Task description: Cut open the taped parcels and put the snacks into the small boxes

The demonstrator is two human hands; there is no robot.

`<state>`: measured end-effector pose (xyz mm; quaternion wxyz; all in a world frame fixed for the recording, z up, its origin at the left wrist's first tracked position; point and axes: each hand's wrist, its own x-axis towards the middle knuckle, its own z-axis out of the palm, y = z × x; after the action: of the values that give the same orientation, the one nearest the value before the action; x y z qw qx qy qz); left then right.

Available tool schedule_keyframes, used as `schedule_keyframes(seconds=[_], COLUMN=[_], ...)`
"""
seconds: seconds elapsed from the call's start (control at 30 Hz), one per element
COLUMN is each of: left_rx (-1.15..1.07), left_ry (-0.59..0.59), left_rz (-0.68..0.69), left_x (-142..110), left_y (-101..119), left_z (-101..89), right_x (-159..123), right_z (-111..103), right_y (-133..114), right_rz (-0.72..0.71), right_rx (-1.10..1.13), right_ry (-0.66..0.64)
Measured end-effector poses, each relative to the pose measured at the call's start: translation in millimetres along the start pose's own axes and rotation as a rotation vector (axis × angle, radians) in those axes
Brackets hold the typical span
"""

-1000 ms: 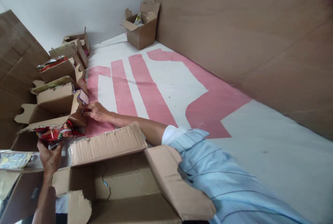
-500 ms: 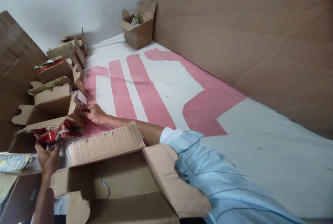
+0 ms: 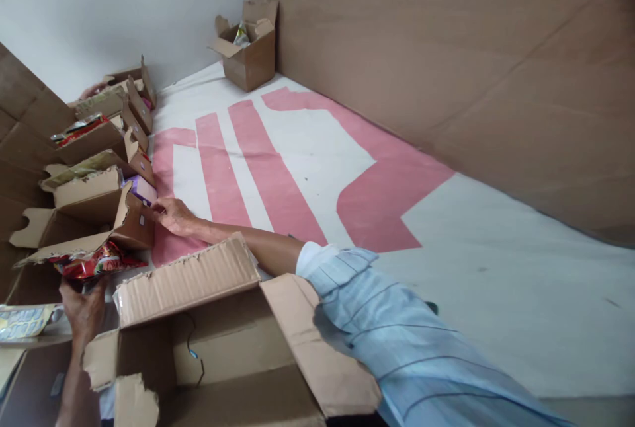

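Note:
My left hand, at the lower left, has its thumb and fingers against the underside of a shiny red packet; the fingertips are partly hidden. The packet sits at the near side of an open cardboard box, below its torn flap. Across from it, my right hand is beside the right end of that box, near a small white label, with its fingers curled together. Whatever might be between those fingertips is hidden. Under my right forearm stands a larger open box with a thin dark wire inside.
A row of open boxes runs along the left, some with packets. Another person's hand shows at its far end. One box stands in the back corner. A cardboard wall borders the white-and-pink surface.
The whole view has shifted, so most things sit further left. My right fingers have come slightly away from the box's label. The other person's hand has appeared at the far boxes.

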<state>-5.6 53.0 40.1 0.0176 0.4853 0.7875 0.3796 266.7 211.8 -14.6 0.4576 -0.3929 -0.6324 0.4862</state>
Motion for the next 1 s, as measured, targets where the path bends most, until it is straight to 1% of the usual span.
schedule_keyframes(seconds=[0.03, 0.1, 0.27, 0.4, 0.57, 0.67, 0.87, 1.0], left_rx=[0.003, 0.001, -0.024, -0.02, 0.003, 0.015, 0.026, -0.015], left_ry=[0.016, 0.007, -0.003, -0.013, 0.011, 0.013, 0.016, 0.023], left_rz=[-0.017, -0.026, -0.05, -0.053, -0.081, -0.079, -0.089, -0.09], left_x=[0.8, 2.1, 2.4, 1.5, 1.9, 0.8, -1.8, -1.7], left_y=[0.6, 2.2, 6.1, 8.3, 10.6, 10.9, 9.4, 7.9], left_z=[0.1, 0.4, 0.1, 0.1, 2.0, 2.7, 2.5, 2.2], right_x=[0.6, 3.6, 14.9, 16.7, 13.1, 12.3, 10.6, 5.5], right_z=[0.7, 2.8, 9.4, 12.7, 12.8, 12.3, 10.5, 8.5], right_y=[1.2, 3.3, 8.2, 7.9, 0.8, -2.2, -4.4, -9.4], right_rz=[0.017, 0.047, 0.097, 0.047, -0.053, -0.088, -0.088, -0.018], right_rx=[-0.003, 0.009, 0.115, 0.161, 0.085, 0.046, 0.008, 0.103], right_ry=[0.006, 0.013, 0.037, 0.038, 0.058, 0.07, 0.089, 0.1])
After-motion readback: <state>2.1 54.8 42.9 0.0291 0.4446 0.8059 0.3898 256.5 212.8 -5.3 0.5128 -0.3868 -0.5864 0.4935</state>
